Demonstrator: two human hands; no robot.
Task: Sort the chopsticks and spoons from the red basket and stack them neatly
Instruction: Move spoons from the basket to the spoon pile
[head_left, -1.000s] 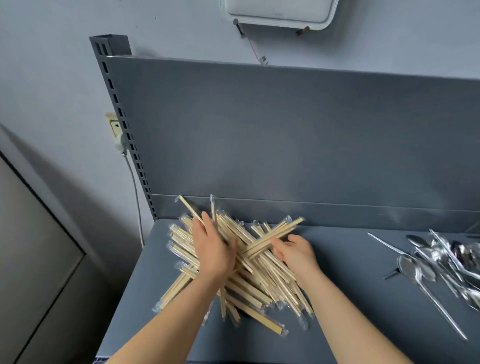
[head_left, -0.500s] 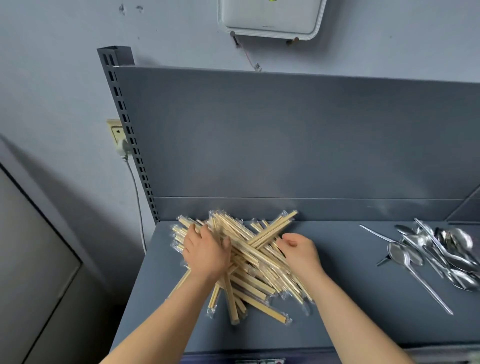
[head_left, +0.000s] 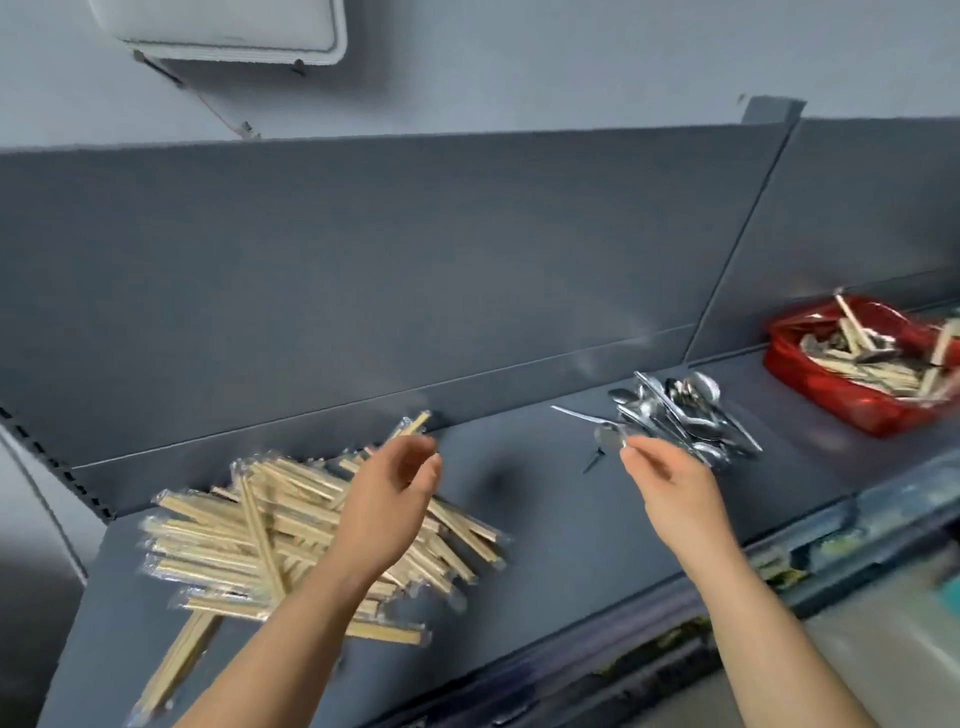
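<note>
The left hand (head_left: 384, 499) is hovering, grip loosely spread and empty, over the wrapped chopsticks (head_left: 249, 530) left of the spoon heap (head_left: 675, 410). The right hand (head_left: 670, 483), likewise spread, is hovering just before that heap, the red basket (head_left: 831, 402) sitting right of it.

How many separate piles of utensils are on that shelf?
3: wrapped chopsticks at left, metal spoons in the middle, a mixed heap in the red basket at right, partly out of frame.

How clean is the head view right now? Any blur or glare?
Head view: motion-blurred throughout, worst at the red basket and lower right edge; spoons glint with glare; chopstick pile soft-edged; the shelf runs tilted; left hand and right hand readable.
</note>
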